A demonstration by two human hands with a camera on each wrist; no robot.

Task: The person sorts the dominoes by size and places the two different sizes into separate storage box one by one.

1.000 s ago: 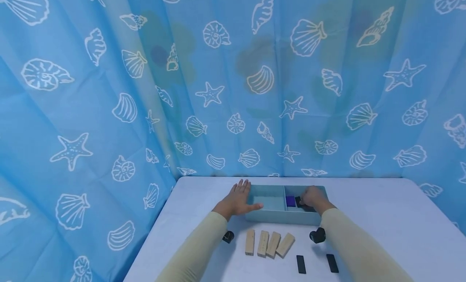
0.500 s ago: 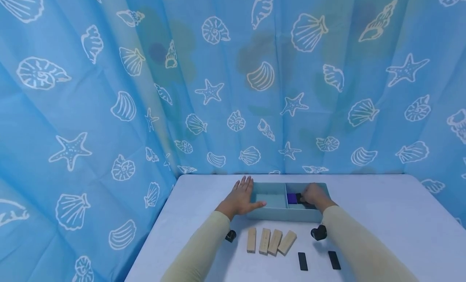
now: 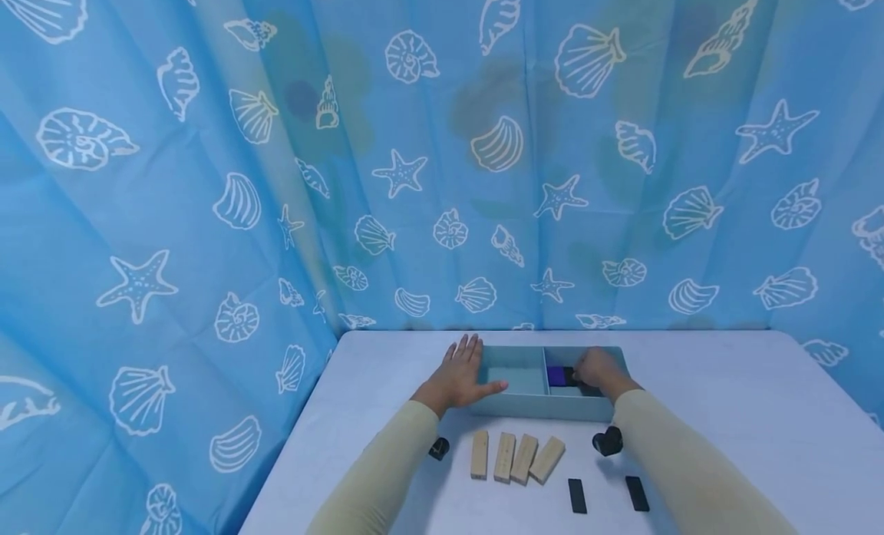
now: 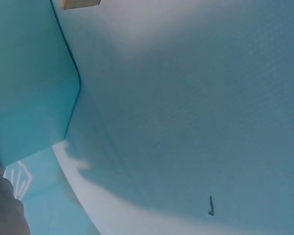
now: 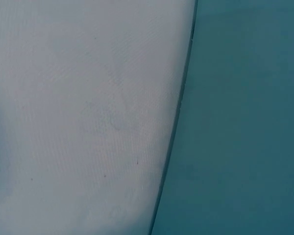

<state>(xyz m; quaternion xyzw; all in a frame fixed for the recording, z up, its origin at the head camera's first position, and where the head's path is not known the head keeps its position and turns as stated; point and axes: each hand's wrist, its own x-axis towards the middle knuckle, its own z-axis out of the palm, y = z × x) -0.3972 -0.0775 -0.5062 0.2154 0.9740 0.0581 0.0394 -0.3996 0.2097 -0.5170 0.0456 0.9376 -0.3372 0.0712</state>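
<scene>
A grey-blue box (image 3: pixel 539 407) with a divider stands near the table's far edge. My left hand (image 3: pixel 458 376) rests against its left end, fingers extended and thumb over the front rim. In the right compartment, my right hand (image 3: pixel 599 371) has its fingers curled at a small black block (image 3: pixel 569 376), which it seems to pinch. Left of that block lies a purple block (image 3: pixel 555 376). The fingertips are partly hidden. In the left wrist view, part of the left hand (image 4: pixel 6 205) shows beside the box (image 4: pixel 29 78). The right wrist view shows only the box wall (image 5: pixel 245 122) and tabletop.
Several wooden blocks (image 3: pixel 504 458) lie in front of the box. Two flat black blocks, a left one (image 3: pixel 577 496) and a right one (image 3: pixel 637 493), lie nearer on the white table (image 3: pixel 732 412). A blue shell-print curtain (image 3: pixel 442 174) hangs behind and at the left.
My right hand shifts slightly within the right compartment, and the black block now sits closer against the purple one. The left hand stays at the box's left end. The head view tilts slightly.
</scene>
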